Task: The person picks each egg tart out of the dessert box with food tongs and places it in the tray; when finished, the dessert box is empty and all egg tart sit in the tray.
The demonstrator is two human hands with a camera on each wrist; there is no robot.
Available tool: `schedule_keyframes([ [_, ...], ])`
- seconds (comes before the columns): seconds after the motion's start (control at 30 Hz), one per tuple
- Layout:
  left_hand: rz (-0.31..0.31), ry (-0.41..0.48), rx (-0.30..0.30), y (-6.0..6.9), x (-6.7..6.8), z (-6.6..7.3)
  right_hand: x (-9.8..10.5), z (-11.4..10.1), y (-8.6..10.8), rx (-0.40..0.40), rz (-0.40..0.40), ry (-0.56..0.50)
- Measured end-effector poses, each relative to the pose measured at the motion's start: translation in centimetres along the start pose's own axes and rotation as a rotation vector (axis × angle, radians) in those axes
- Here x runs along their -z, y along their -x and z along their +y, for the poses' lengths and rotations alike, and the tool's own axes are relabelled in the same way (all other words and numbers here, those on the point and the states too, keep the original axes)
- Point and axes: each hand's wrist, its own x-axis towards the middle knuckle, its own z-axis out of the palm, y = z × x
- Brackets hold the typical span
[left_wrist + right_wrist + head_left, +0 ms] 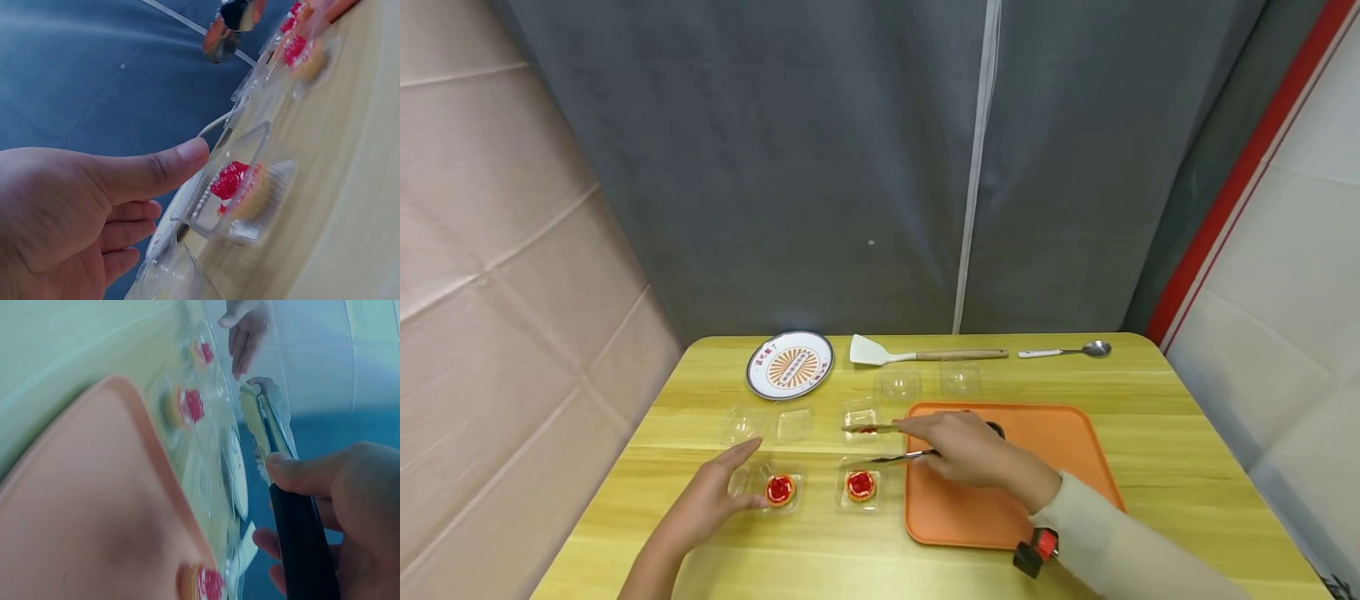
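My right hand point(966, 450) grips black-handled metal tongs point(272, 425), thumb along one side. The tongs' two arms are spread apart above the table, left of the orange tray point(977, 521). My left hand point(707, 500) holds nothing, its thumb beside a clear plastic box point(265, 131) with a red-topped tart point(780, 490) inside. To the right, another red-topped tart point(861, 486) sits in a clear box base. Behind it, the tongs partly hide some red in a further clear box point(860, 412). One tart point(209, 584) shows by the tray's edge in the right wrist view.
A patterned plate point(790, 365), a white spatula with a wooden handle point(925, 355) and a spoon point(1096, 348) lie along the back of the table point(1157, 417). Other clear domed boxes point(960, 379) stand in front of them. A grey curtain point(820, 167) hangs behind.
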Motion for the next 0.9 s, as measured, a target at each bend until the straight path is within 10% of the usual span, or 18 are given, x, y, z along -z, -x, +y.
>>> schedule_keyframes([
  [0.9,-0.055,-0.045,0.015,0.1,-0.8,-1.3,-4.0,-6.0,-6.6,0.066,-0.096,0.154],
])
